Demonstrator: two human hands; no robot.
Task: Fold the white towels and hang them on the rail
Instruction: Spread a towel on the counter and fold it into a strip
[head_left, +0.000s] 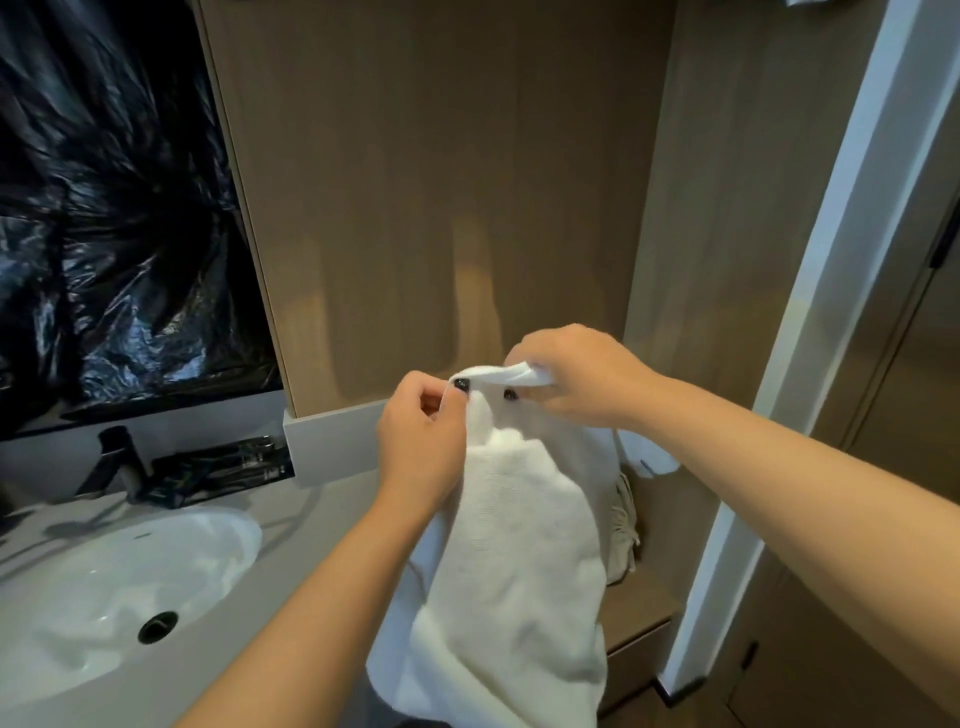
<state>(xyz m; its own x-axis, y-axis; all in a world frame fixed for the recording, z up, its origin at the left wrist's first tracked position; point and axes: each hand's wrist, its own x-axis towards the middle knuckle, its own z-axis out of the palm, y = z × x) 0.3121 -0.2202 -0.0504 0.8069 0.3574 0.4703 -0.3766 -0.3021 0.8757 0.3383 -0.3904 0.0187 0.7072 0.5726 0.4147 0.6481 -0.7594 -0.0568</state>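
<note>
A white towel (511, 561) hangs in front of me, held up by its top edge. My left hand (418, 441) pinches the top edge at the left between thumb and fingers. My right hand (571, 376) pinches the same edge a little to the right and higher. The towel's body drapes down past the counter edge in loose folds. More white cloth (649, 457) shows behind the towel under my right wrist. No rail is in view.
A white sink basin (119, 587) with a dark drain sits in the grey counter (311, 514) at the left, behind it a dark tap (117, 460) and a black tray (223, 470). Black plastic sheeting (114, 208) covers the mirror area. Wooden wall panel (441, 182) ahead; white door frame (831, 260) at right.
</note>
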